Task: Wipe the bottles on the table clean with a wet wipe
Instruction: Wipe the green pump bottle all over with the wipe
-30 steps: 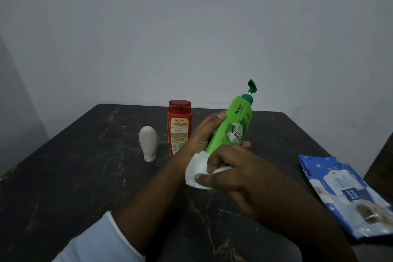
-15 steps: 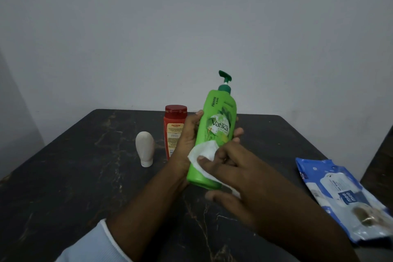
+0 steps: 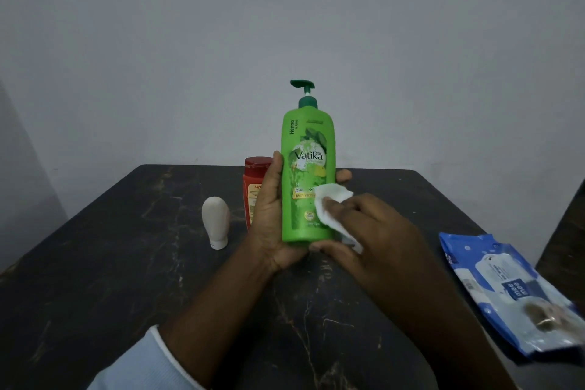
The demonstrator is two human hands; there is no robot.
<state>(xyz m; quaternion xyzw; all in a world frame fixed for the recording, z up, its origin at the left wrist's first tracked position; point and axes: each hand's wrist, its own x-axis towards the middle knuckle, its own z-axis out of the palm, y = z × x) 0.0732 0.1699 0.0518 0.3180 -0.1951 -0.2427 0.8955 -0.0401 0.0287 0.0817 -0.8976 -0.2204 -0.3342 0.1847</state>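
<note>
Left grip: left hand [image 3: 272,215] is wrapped round the green pump bottle [image 3: 307,174], thumb on the near left edge, fingertips [image 3: 345,175] peeking out on the far right side. Holding tight, bottle is up off the table.
Right grip: right hand [image 3: 364,231] pinches the wet wipe [image 3: 329,203] and presses it flat on the bottle's front, low on the right side, over the yellow strip of the label.
Bottle axis: long way is up and down, pump on top, bottom end down by the left palm. Almost straight, no real lean.
Key relation: wipe sits on the lower half of the bottle; most of the bottle's front lies above the wipe, toward the pump. So I think the next rub needs to go up along the long axis, w/ the left hand keeping it still.
Nearer hand: right hand is the one on the wipe side; left hand is busy holding.
Wipe tail: a bit of wipe hangs under the right hand near the bottle's bottom; can't tell if it touches the table [image 3: 126,263].
Other bottles: red bottle [image 3: 254,193] stands just behind the left hand, white bottle [image 3: 216,222] stands cap-down to the left, apart from both hands. Not yet picked up now.
Wipe pack: blue pack [image 3: 512,291] lies at the table's right edge, well apart from the hands.
</note>
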